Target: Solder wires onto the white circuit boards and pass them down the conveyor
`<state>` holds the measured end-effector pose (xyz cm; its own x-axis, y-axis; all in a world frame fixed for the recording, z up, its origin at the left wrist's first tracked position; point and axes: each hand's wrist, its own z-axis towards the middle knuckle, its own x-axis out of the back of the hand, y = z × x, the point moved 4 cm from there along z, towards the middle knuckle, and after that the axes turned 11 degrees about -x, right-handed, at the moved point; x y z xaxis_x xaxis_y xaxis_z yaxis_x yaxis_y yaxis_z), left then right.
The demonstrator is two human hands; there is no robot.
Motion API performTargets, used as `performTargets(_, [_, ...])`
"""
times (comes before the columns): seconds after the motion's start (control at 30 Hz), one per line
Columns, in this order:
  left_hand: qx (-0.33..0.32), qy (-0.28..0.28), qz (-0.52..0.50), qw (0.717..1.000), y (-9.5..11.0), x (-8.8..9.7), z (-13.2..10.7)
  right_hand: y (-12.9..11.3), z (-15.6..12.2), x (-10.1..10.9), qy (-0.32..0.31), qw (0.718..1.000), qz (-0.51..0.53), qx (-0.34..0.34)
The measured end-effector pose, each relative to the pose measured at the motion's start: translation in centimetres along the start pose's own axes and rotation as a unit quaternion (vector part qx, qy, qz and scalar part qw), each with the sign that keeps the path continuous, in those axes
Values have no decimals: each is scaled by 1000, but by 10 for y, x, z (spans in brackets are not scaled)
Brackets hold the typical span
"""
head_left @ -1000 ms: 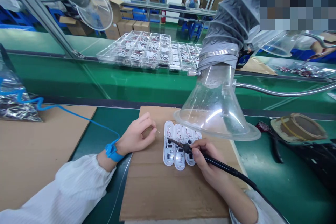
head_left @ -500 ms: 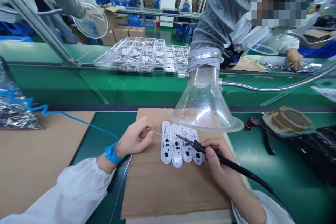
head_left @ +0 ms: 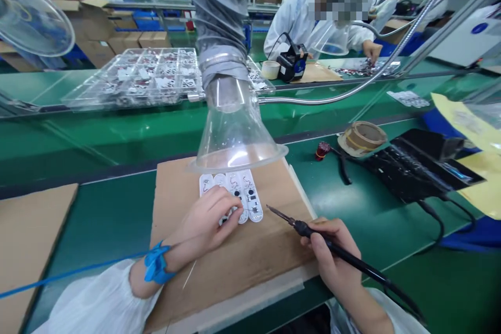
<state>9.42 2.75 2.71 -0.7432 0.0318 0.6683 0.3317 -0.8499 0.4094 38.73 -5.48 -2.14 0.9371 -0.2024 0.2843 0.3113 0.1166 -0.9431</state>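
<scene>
My left hand [head_left: 207,219] lies curled over the left end of a row of white oblong circuit boards [head_left: 250,198] on a cardboard sheet [head_left: 250,261]. Its fingertips press on the boards. A thin solder wire [head_left: 189,275] trails out from under its palm. A blue wrist strap [head_left: 154,266] circles that wrist. My right hand [head_left: 332,255] is closed round a black soldering iron [head_left: 352,262]. The iron's tip is lifted, a little right of the boards and touching nothing.
A clear fume funnel [head_left: 235,135] on a grey hose hangs just above the boards. To the right lie red-handled pliers [head_left: 332,156], a tape roll [head_left: 362,136] and a black tray [head_left: 410,164]. Clear part trays [head_left: 136,78] sit on the green belt. A person [head_left: 297,21] works opposite.
My view swung right. My left hand moved from beside the boards onto them. My right hand pulled the soldering iron off the boards, back and to the right.
</scene>
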Motion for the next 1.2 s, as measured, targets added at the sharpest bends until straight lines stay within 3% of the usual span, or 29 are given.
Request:
performTargets(0.13, [10,3,7,1000,-5,-11,-5,-1,5,-4,-17,1000,9,-6])
performTargets(0.6, [-21,-32,13,999,-5,-11,-7,-9,8,-8,-56,998,-32,13])
performTargets(1.2, [-25,-14,4,1000,-3,-9,-6,-6,9,-7,-63,998,-28,13])
